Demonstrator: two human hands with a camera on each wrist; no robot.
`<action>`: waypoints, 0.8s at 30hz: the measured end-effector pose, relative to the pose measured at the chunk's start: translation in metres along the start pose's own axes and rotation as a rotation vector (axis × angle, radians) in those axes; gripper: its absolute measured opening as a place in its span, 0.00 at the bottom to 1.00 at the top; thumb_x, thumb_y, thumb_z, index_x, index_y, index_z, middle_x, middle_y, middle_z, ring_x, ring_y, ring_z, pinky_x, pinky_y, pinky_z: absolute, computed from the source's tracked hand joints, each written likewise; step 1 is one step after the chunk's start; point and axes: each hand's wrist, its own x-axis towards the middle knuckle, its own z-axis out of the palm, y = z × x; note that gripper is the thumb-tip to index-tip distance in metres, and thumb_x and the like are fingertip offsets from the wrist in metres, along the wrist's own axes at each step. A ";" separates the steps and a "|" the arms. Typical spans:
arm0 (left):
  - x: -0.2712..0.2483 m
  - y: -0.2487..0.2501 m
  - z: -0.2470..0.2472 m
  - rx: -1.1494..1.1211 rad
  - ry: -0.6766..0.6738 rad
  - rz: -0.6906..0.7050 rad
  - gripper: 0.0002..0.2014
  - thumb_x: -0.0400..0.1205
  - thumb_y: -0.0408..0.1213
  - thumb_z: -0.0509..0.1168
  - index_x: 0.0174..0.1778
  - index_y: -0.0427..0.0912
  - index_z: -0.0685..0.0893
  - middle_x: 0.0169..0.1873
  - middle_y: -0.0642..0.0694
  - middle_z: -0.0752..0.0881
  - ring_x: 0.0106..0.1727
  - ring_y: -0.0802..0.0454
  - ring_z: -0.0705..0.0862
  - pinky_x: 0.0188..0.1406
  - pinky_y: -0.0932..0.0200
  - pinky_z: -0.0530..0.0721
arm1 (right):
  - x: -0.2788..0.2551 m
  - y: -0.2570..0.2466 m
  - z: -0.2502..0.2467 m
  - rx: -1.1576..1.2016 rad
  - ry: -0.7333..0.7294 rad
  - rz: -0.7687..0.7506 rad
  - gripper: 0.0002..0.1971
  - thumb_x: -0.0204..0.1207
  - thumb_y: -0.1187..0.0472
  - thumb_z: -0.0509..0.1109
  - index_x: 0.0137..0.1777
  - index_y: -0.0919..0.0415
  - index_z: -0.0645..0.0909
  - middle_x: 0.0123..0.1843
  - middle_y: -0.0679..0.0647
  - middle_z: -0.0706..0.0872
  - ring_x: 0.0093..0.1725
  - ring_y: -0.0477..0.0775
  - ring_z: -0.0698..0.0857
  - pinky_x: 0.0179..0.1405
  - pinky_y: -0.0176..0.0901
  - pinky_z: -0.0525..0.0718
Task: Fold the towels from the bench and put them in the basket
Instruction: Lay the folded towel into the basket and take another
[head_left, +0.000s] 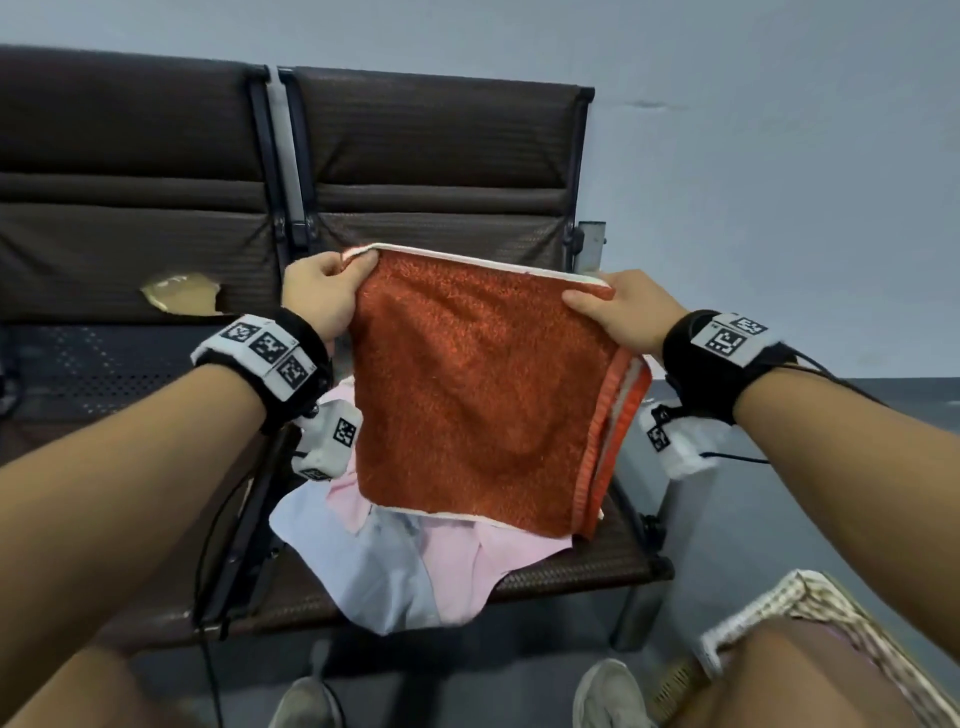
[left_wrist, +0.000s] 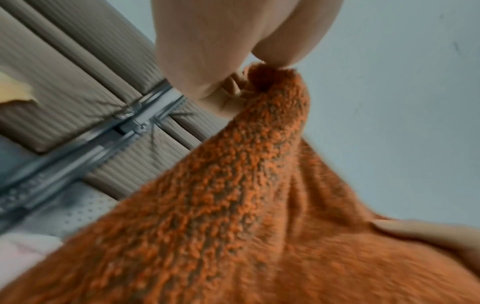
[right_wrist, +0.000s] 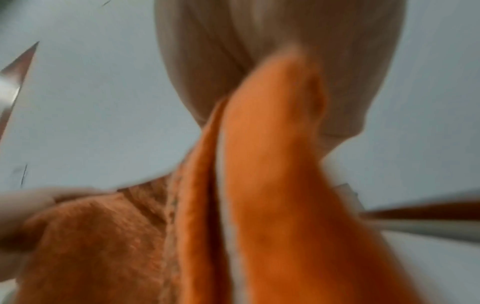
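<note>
An orange towel with a white edge hangs doubled over in the air above the bench seat. My left hand pinches its top left corner, and my right hand pinches its top right corner. In the left wrist view the fingers close on the bunched corner of the towel. The blurred right wrist view shows the towel's folded layers running up into the hand. A pink towel and a pale blue towel lie crumpled on the seat. The basket stands at the lower right.
The brown bench has a second seat on the left with a torn patch in its backrest. A grey wall stands behind. My knees and shoes are at the bottom, close to the basket.
</note>
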 end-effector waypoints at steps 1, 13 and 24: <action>-0.002 0.003 0.006 -0.002 0.031 -0.019 0.16 0.82 0.42 0.72 0.29 0.42 0.81 0.26 0.49 0.78 0.25 0.60 0.74 0.26 0.63 0.71 | 0.003 -0.004 0.003 0.060 0.002 0.047 0.24 0.75 0.36 0.69 0.51 0.58 0.88 0.47 0.57 0.92 0.50 0.60 0.91 0.60 0.59 0.87; -0.085 0.045 0.077 0.059 -0.516 -0.117 0.10 0.83 0.39 0.69 0.37 0.41 0.89 0.34 0.45 0.87 0.26 0.59 0.80 0.24 0.69 0.76 | -0.025 -0.079 0.032 0.912 -0.378 0.314 0.17 0.77 0.48 0.70 0.55 0.61 0.83 0.39 0.62 0.84 0.34 0.57 0.86 0.29 0.41 0.86; -0.057 0.016 0.043 -0.019 -0.623 -0.262 0.30 0.68 0.25 0.65 0.70 0.40 0.77 0.51 0.35 0.79 0.44 0.43 0.75 0.38 0.54 0.70 | -0.020 -0.064 0.034 0.731 -0.367 0.133 0.21 0.80 0.71 0.57 0.71 0.66 0.80 0.54 0.64 0.84 0.47 0.62 0.82 0.40 0.42 0.82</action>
